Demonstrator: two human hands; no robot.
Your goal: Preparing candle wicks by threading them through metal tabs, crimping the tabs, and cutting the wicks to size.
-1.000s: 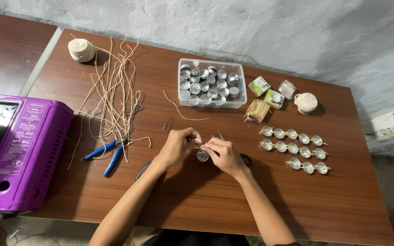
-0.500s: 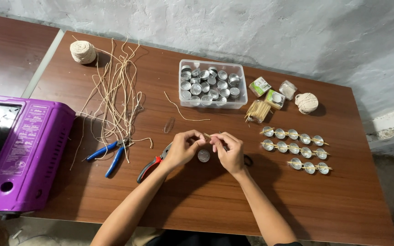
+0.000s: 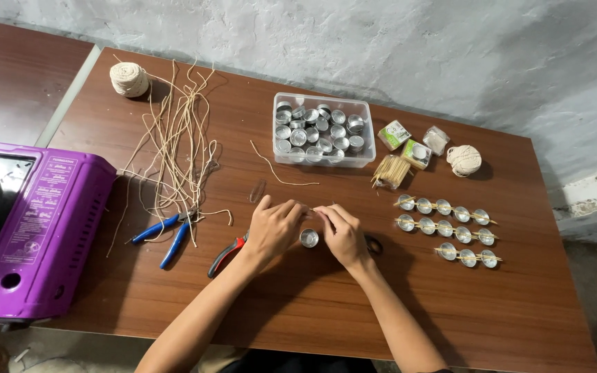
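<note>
- Hands at centre of the frame: we see the left hand (image 3: 274,228) and the right hand (image 3: 343,231) side by side on the brown table (image 3: 298,304), fingertips drawn together over a small metal cup (image 3: 308,238).
- Grip: both hands are curled, pinching something thin between them; we cannot tell what it is.
- The metal cup stands on the table between the two hands, just below the fingertips.
- Red-handled pliers (image 3: 226,254) lie under the left wrist; blue-handled pliers (image 3: 167,233) lie further left.
- Upper centre: a clear plastic box (image 3: 323,131) filled with metal cups.
- Right: three rows of cups on sticks (image 3: 447,228), with a bundle of sticks (image 3: 390,170) above.
- Upper left: loose cut strings (image 3: 177,138) and a ball of twine (image 3: 129,79).
- Left edge: a purple stove (image 3: 36,235).
</note>
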